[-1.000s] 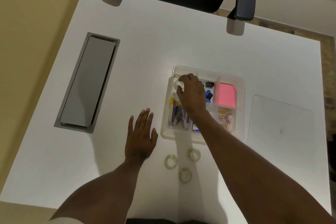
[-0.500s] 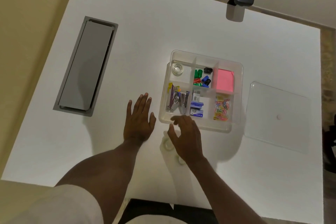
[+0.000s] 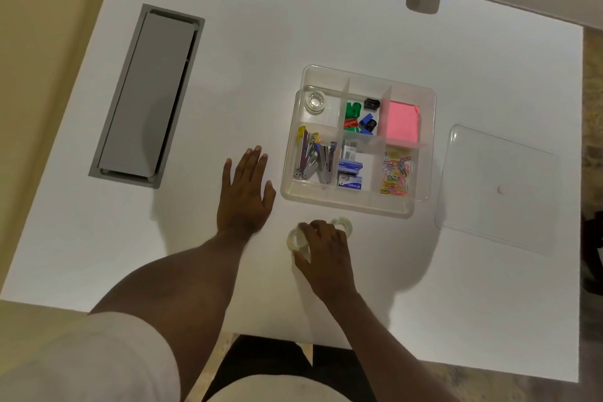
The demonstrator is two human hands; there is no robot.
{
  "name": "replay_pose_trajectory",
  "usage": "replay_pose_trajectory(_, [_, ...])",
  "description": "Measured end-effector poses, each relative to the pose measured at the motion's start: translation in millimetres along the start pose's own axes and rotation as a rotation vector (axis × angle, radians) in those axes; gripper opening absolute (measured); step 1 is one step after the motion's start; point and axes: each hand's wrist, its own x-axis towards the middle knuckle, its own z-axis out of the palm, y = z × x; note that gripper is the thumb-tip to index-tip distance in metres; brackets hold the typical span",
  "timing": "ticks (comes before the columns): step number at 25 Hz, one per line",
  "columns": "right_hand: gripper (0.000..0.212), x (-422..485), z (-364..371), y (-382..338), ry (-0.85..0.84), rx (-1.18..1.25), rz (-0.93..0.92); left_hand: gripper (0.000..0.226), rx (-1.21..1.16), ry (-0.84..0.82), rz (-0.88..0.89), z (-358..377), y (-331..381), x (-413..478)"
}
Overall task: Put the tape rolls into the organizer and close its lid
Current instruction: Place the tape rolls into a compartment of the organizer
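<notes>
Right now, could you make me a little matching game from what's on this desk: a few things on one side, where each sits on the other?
Things:
1. clear lid
2. pink sticky notes
3. coloured paper clips
4. left hand

Places:
A. near right compartment of the organizer
B. flat on the desk, left of the organizer
C. on the desk, right of the organizer
D. far right compartment

Pairs: 1-C, 2-D, 3-A, 4-B
</notes>
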Motion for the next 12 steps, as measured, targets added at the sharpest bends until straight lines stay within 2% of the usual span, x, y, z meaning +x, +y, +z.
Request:
replay_pose_trajectory(6, [0.062, 37, -34, -8, 0.093, 0.218, 0.014, 0.064, 0.010, -0.006, -0.006, 2, -1, 2])
replay_pose_trajectory(12, [0.051, 136, -107, -11, 0.318, 0.364, -0.009, 0.062, 0.018, 0.013, 0.004, 4, -4, 1])
